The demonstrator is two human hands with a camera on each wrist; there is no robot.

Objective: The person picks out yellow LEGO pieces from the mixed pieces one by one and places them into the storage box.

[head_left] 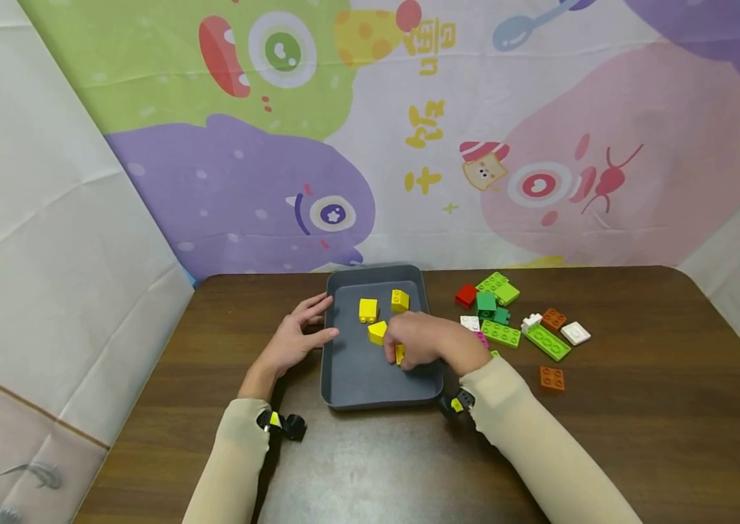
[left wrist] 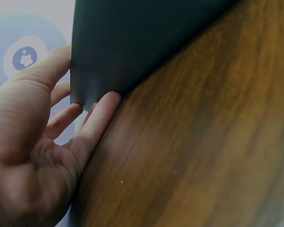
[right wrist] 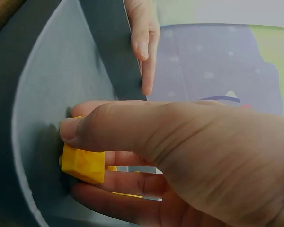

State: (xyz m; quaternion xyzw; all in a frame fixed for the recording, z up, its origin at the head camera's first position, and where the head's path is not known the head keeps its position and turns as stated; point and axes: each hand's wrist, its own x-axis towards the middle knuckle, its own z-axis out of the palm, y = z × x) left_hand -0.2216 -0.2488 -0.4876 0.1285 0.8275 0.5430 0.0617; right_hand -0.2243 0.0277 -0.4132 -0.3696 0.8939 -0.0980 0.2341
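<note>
A dark grey tray point(head_left: 350, 378) lies on the wooden table. Against its left side rests my left hand point(head_left: 294, 336), its fairly straight fingers touching the wall, as the left wrist view also shows. Inside the tray, my right hand point(head_left: 423, 340) pinches a yellow toy brick point(right wrist: 84, 163) between thumb and fingers, low over the tray floor. Farther up in the tray are a yellow brick point(head_left: 367, 311), another yellow brick with a sloped side point(head_left: 399, 300), and a yellow angled brick point(head_left: 378, 332) just left of the right hand. The fingers partly cover the pinched brick.
Right of the tray lie loose bricks: a red one point(head_left: 466, 295), green ones point(head_left: 485, 304), a long lime one point(head_left: 548, 342), brown ones point(head_left: 551, 378) and a white one point(head_left: 575, 333). A cartoon-printed cloth point(head_left: 409, 233) hangs behind the table.
</note>
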